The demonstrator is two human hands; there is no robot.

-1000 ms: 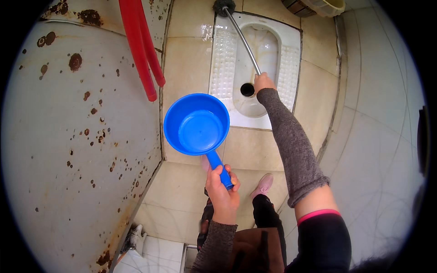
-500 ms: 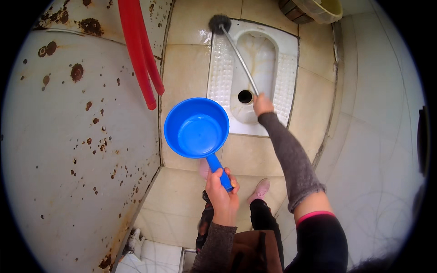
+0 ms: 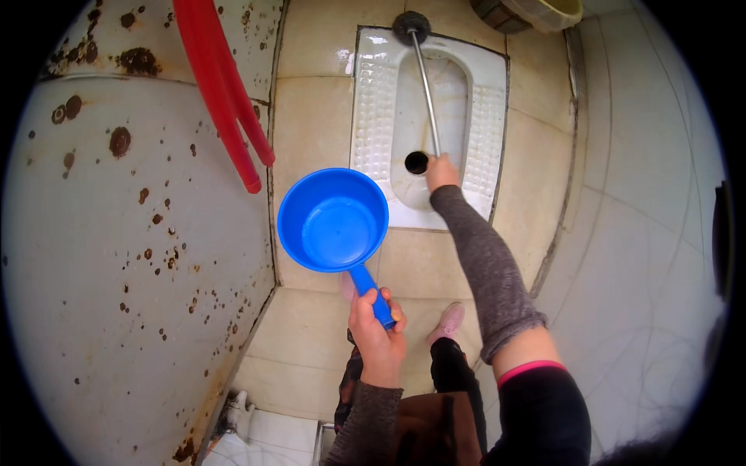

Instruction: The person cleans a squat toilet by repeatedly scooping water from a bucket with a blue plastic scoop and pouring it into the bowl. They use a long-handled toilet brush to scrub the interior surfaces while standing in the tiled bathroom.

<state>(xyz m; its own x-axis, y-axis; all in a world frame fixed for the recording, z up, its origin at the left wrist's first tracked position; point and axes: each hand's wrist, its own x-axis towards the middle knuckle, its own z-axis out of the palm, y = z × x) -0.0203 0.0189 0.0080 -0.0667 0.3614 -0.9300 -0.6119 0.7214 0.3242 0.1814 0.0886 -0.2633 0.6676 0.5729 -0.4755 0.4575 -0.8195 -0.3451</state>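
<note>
My left hand (image 3: 378, 334) is closed round the handle of a blue plastic dipper (image 3: 334, 221), its bowl facing up with no more than a little wetness visible inside. In my right hand (image 3: 442, 172) is the metal handle of a toilet brush (image 3: 429, 97). The brush's dark round head rests at the far rim of a white squat toilet (image 3: 486, 140), near the middle of that edge. The drain hole of the pan lies just left of my right hand. Yellowish stains mark the basin.
A rust-spotted wall panel (image 3: 93, 256) rises on the left, with a red hose (image 3: 221, 93) hanging before it. A lined waste bin (image 3: 536, 14) stands at the far right. Beige floor tiles (image 3: 311, 132) surround the toilet, and white tiles (image 3: 629, 233) cover the right wall.
The brush head has moved right along the toilet's far rim, from its left corner toward the middle. My right hand has shifted slightly left. The dipper has stayed nearly still.
</note>
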